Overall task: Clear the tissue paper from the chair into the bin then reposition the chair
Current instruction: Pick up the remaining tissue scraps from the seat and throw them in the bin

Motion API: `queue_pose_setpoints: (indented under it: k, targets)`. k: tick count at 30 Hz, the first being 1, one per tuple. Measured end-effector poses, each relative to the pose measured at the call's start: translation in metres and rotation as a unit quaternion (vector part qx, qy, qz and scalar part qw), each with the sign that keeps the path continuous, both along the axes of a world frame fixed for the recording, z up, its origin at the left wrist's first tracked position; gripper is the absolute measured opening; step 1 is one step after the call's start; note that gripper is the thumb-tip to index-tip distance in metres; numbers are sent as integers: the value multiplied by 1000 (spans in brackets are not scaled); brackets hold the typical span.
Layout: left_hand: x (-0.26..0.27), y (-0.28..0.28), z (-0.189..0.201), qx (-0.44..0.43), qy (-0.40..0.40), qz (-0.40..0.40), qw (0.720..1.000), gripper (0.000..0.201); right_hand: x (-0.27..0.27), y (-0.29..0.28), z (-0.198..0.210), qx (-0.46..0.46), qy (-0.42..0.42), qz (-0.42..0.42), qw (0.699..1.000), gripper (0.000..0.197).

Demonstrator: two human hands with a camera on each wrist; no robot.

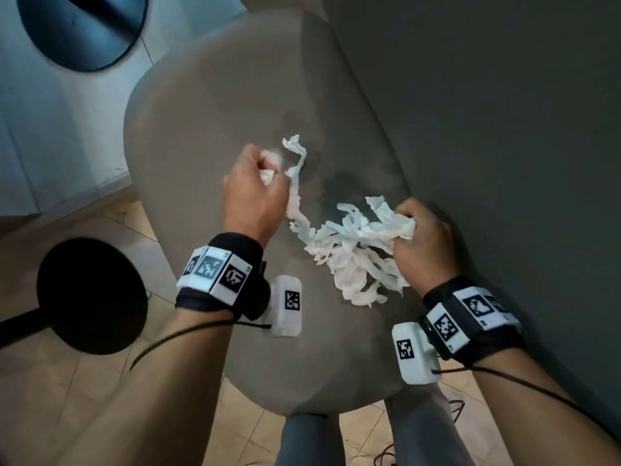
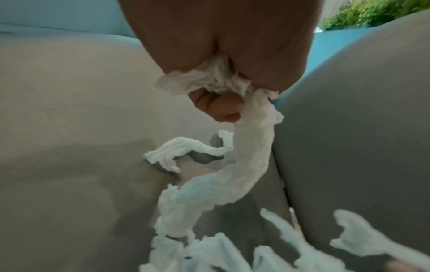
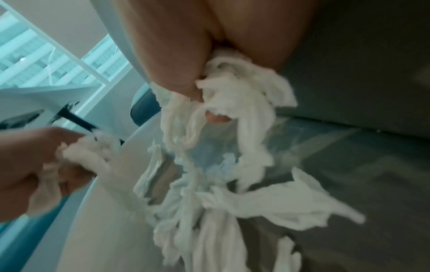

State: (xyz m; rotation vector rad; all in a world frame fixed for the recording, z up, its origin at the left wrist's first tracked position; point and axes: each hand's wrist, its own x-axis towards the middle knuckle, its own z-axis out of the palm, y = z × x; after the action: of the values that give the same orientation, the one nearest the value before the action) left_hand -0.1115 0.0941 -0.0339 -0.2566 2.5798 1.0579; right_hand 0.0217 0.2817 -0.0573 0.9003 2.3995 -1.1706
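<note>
White shredded tissue paper (image 1: 349,250) hangs in strands just above the seat of a grey-brown upholstered chair (image 1: 208,136). My left hand (image 1: 255,193) grips one twisted end of it over the seat's middle, and a strand (image 2: 246,162) trails down from that fist. My right hand (image 1: 423,240) clutches the larger bunch (image 3: 235,103) near the chair's backrest (image 1: 487,129). A small loose piece (image 2: 186,150) lies on the seat under my left hand. No bin is recognisable in these views.
A round black stool or lamp base (image 1: 90,294) stands on the wooden floor (image 1: 67,415) at the left. A dark blue rounded object (image 1: 80,28) sits at the top left beside a pale cabinet (image 1: 40,129). Cables run from both wrists.
</note>
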Motion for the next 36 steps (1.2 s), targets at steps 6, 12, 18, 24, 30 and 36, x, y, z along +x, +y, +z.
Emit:
queue_pose_setpoints:
  k: [6,12,18,24,30,36]
  targets:
    - [0,-6,-30,-69,-52,-16,996,28,-18,3,13,-110,14,-53,992,14]
    - [0,1,-57,-147,-73,-101,981,22,-30,3,24,-204,-39,-90,974,15]
    - [0,-9,-47,-114,-15,-71,991,48,-44,1,29,-62,-54,-111,990,83]
    - [25,-20,-1,-25,13,-17,999,48,-34,-1,10,-57,32,-149,987,33]
    - [72,-28,14,-6,5,-39,999,16,-25,-12,14,-93,59,-85,990,17]
    - [130,-44,-13,-95,-41,-114,988,33,-6,-26,-20,-58,-23,120,991,39]
